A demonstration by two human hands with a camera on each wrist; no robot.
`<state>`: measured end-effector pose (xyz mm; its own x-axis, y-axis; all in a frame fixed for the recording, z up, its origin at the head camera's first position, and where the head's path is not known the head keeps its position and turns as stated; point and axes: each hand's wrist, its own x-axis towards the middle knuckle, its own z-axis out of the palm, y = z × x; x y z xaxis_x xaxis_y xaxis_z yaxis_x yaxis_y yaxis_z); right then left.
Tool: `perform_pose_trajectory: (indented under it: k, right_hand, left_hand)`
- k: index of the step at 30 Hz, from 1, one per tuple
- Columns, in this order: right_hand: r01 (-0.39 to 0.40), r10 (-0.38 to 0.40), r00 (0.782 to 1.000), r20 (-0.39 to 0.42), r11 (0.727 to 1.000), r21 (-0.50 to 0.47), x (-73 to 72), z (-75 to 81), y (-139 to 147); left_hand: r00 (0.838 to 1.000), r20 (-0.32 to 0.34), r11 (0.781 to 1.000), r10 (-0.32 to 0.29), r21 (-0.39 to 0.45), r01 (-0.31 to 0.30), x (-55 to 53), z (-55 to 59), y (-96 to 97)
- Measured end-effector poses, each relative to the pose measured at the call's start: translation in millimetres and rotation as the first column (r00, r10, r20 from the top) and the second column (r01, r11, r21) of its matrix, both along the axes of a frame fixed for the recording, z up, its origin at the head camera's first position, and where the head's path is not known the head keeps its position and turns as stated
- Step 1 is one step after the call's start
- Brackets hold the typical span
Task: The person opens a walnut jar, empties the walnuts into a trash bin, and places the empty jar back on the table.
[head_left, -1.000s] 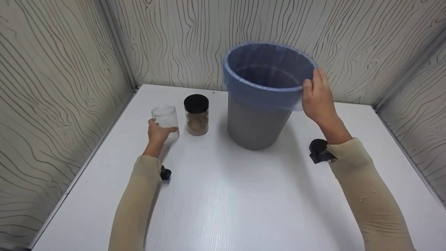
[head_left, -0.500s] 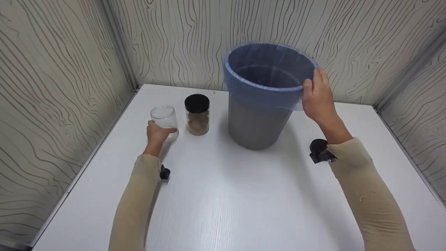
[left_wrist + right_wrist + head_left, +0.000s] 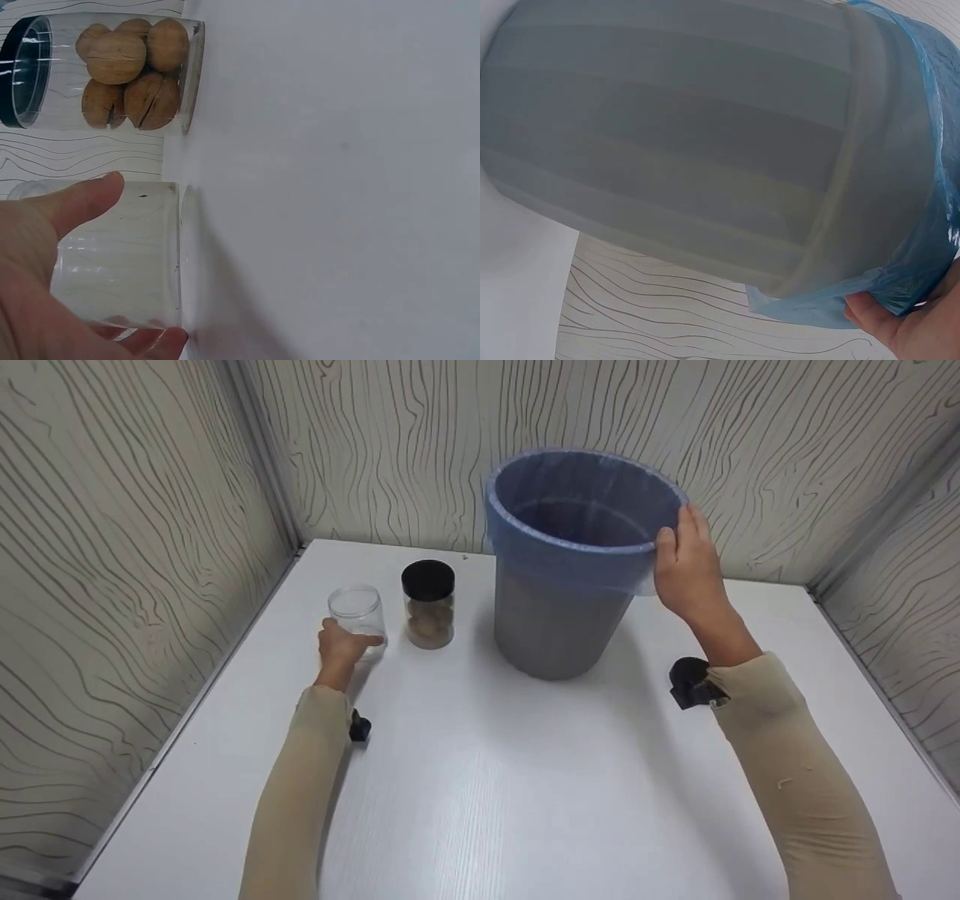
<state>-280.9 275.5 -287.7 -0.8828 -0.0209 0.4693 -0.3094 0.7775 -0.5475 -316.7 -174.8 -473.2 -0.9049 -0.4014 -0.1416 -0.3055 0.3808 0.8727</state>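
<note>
A clear, lidless jar (image 3: 357, 604) stands at the left of the table. My left hand (image 3: 343, 649) holds it low on its sides, thumb toward the other jar; in the left wrist view this clear jar (image 3: 120, 255) has nothing visible inside. Just right of it is a black-lidded jar (image 3: 428, 604) with several walnuts (image 3: 116, 56). A grey trash can (image 3: 559, 622), lined with a blue bag (image 3: 570, 562) folded over its rim, stands near the back. At the can's right rim, my right hand (image 3: 690, 566) grips the bag and edge; some fingertips are hidden.
White table (image 3: 420, 795) under everything. A wood-grain patterned wall (image 3: 390, 450) rises close behind the can, with similar panels at left and right. Black wrist cameras (image 3: 691, 682) stick out from both sleeves.
</note>
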Motion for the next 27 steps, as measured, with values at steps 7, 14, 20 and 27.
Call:
perform_pose_trajectory:
  k: [7, 14, 20, 27]
  right_hand:
    - [0.000, 0.000, 1.000, -0.004, 1.000, 0.001, 0.6, -0.3, 0.5]
    - [-0.003, 0.003, 1.000, 0.001, 1.000, -0.003, 1.3, 1.4, 0.4]
    - [-0.017, 0.018, 0.999, 0.048, 1.000, -0.017, 3.3, 5.0, 1.0]
    - [-0.019, 0.020, 0.997, 0.070, 1.000, -0.023, 3.8, 9.8, 3.4]
  left_hand:
    - [0.999, 0.048, 0.999, 0.021, -0.045, -0.019, 0.6, 1.4, -1.3]
    - [0.999, 0.038, 0.998, 0.017, -0.062, -0.014, 2.4, 2.0, -3.3]
    - [1.000, 0.010, 1.000, -0.013, -0.006, 0.013, 3.8, 6.5, -3.9]
    - [0.999, 0.023, 0.999, -0.029, -0.015, 0.030, 12.4, 19.2, -9.5]
